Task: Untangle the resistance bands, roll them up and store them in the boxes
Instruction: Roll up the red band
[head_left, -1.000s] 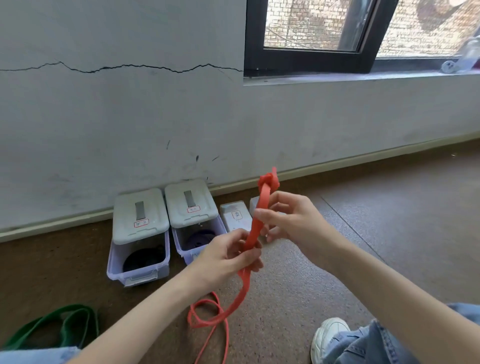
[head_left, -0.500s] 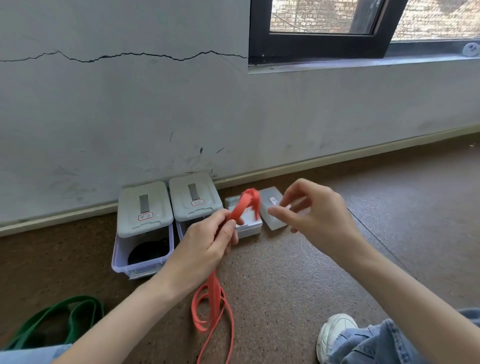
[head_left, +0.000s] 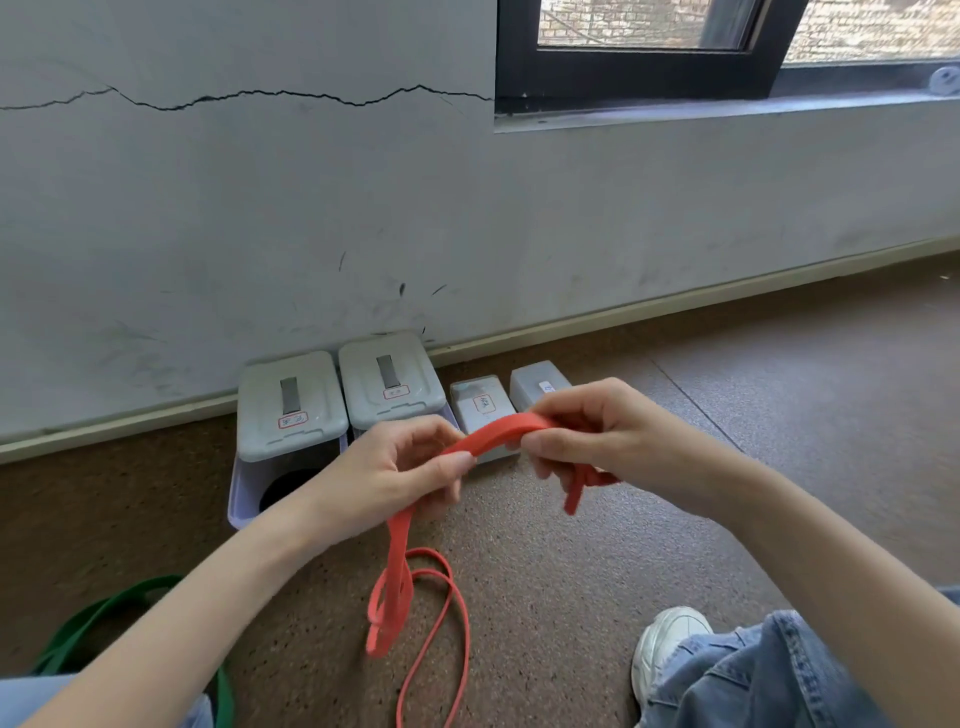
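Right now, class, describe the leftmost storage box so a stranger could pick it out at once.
Find the cracked grey wall below the window; four boxes line its base. The leftmost storage box ends the row on the left: large, grey-lidded, red-edged label, something dark inside, unlike the two smaller boxes on the right.

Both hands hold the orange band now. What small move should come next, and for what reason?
Probably start rolling the short end: the right hand grips the orange band where a short end hangs below it, the left hand pinches it close by, and the stretch between them looks flat. The rest trails loose on the floor, so the left hand could feed it in.
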